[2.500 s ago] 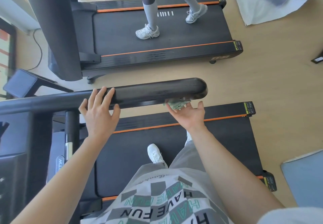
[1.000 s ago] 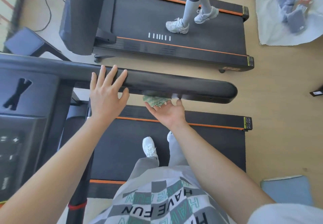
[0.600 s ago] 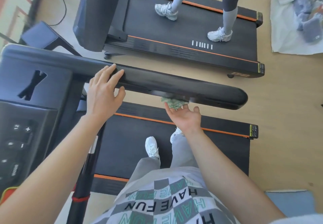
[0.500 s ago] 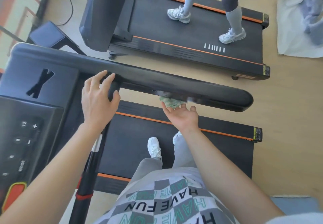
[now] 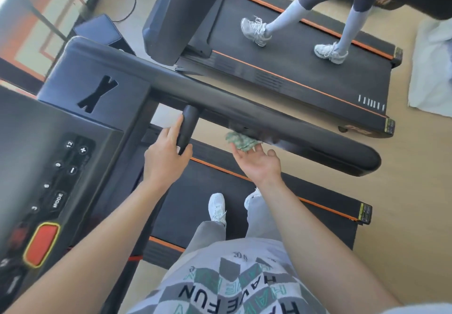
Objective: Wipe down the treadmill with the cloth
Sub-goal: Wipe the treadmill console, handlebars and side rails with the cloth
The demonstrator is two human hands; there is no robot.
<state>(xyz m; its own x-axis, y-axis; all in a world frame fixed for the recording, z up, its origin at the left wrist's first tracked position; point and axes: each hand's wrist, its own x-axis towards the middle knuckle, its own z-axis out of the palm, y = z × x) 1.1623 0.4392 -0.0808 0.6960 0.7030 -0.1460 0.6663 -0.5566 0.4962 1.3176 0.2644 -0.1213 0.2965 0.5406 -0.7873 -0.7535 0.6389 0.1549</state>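
Pressing upward from below, the right hand (image 5: 256, 163) sits just right of the frame's centre with its palm turned up, thumb spread away from the fingers, and the fingers stretched toward the underside of the long black handrail (image 5: 293, 130). A bunched green patterned cloth (image 5: 241, 140) lies on those fingers, between them and the rail's lower face; the fingertips themselves are hidden by the cloth. Left of it, the left hand (image 5: 166, 158) grips a short black grip (image 5: 187, 125) that sticks down from the same handrail, with the forefinger laid along its left side and the thumb curled across its lower end. The handrail runs diagonally from the middle left toward the right edge of the frame and belongs to the treadmill (image 5: 193, 203) whose dark belt with orange side stripes fills the lower centre, where a pair of white shoes (image 5: 216, 207) stands. The treadmill's console (image 5: 61, 142) takes up the left side of the frame, showing numbered keys, plus and minus keys, a MODE key and a red button (image 5: 41, 244) ringed in yellow. Along the bottom is a checked shirt (image 5: 232, 286) printed with HAVE FUN. In the upper right a second treadmill (image 5: 305, 73) stands on the wooden floor (image 5: 403, 191), with another person's legs (image 5: 283, 20) in white socks and trainers on its belt. A white sheet (image 5: 433, 69) lies at the right edge.
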